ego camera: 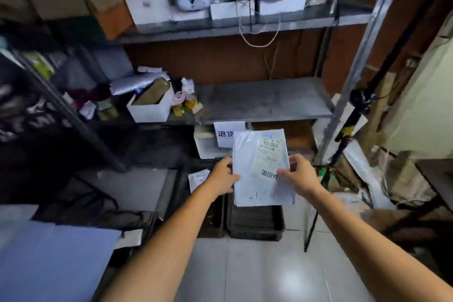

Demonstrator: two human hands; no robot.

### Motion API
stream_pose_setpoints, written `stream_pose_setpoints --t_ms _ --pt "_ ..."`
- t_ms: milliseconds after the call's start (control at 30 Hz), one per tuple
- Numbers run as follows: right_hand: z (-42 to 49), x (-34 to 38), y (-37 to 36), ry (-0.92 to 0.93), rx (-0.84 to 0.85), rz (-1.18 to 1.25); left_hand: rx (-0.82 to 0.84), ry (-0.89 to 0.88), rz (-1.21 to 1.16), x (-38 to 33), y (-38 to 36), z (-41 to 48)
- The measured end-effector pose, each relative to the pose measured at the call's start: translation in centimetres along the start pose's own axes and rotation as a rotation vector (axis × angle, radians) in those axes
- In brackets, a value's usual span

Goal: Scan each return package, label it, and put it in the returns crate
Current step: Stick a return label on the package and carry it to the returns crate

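Here left hand (224, 174), right hand (300, 173) pinch package (255, 162) edges.

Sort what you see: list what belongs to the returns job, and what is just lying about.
Job: white package, held by left hand and right hand; its label; signed white bin; dark crate below.
Lying about: open white box on the shelf; small packets; looped cord; top-shelf boxes.

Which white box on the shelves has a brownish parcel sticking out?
The white box on the middle shelf, left end: an olive-brown flat parcel leans out of it. The other white boxes stand on the top shelf.
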State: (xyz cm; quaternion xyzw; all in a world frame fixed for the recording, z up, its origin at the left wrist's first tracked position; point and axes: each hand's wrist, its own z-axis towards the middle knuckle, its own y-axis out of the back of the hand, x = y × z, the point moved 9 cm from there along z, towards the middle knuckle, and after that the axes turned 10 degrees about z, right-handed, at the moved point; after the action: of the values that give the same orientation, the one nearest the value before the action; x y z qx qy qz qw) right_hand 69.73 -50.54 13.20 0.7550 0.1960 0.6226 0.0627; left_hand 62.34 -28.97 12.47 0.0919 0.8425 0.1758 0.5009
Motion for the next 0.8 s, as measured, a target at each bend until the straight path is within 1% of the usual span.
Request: stream_pose_setpoints --t_ms 100,200,367,433,533,633,800 --pt "2.3 -0.1 -8.6 -0.02 0.088 -0.031 -0.061 0.063 -0.018 5.4 5.7 2.0" --pt "5.2 -1.0 -15.2 -0.054 0.167 -0.036 -0.106 0.136 -0.054 9.7 9.4 4.4" --pt "12.5 -3.8 -23.2 -0.087 0.262 -0.116 -0.177 0.257 -0.07 16.4 13.1 11.9" --pt "16.0 -5.2 -26.0 -0.102 0.297 -0.137 -0.204 0.276 -0.073 18.4 13.9 15.6" --pt "23.0 -8.9 -31.3 -0.112 0.343 -0.181 -0.235 0.332 -0.107 23.2 14.7 23.0" --pt "29.8 -14.0 -36.7 -0.133 0.361 -0.222 -0.254 0.378 -0.093 29.8 14.5 31.2" --pt "40.1 -25.9 -46.9 -0.176 0.406 -0.272 -0.307 0.432 -0.07 42.8 13.3 44.5"
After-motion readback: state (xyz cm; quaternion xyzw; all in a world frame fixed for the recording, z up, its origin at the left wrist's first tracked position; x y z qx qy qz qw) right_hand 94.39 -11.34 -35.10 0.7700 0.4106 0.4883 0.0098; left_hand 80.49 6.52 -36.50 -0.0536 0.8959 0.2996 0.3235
